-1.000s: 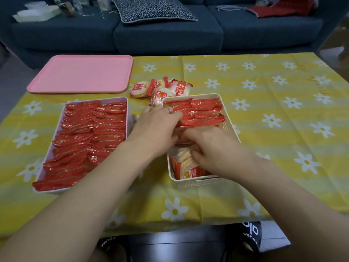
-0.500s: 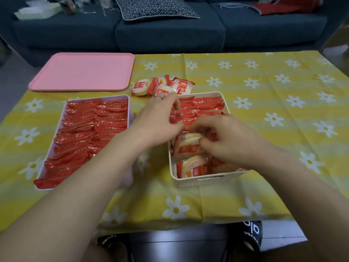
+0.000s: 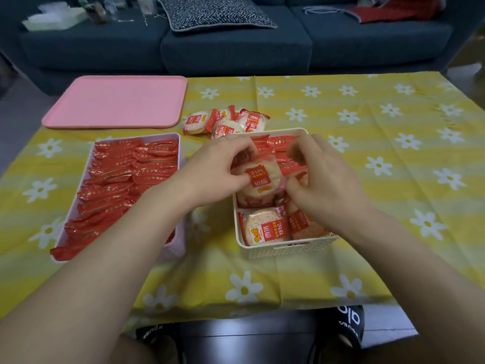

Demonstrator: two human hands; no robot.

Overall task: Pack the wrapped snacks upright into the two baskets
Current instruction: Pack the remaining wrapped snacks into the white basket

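A dark blue sofa [image 3: 236,48] stands behind the worktop [image 3: 367,143], which wears a yellow daisy cloth. Over the white basket [image 3: 286,249], both hands grasp one rice cracker packet [image 3: 261,177] whose red label reads "151" upside down; the left hand [image 3: 217,169] pinches its left edge, the right hand [image 3: 322,179] its right. The pink basket [image 3: 175,143] is full of red packets. Black slippers [image 3: 350,320] show "olo".

On the table [image 3: 367,143], 2 baskets sit side by side: the left basket [image 3: 176,153] packed with upright snacks [image 3: 118,179], the right basket [image 3: 286,249] to its right, part filled. A tray [image 3: 115,101] lies behind the left basket. Loose snacks [image 3: 225,122] lie just behind the right basket. Both hands, left hand [image 3: 210,172] and right hand [image 3: 325,179], are over the right basket. A sofa [image 3: 236,46] stands behind the table.
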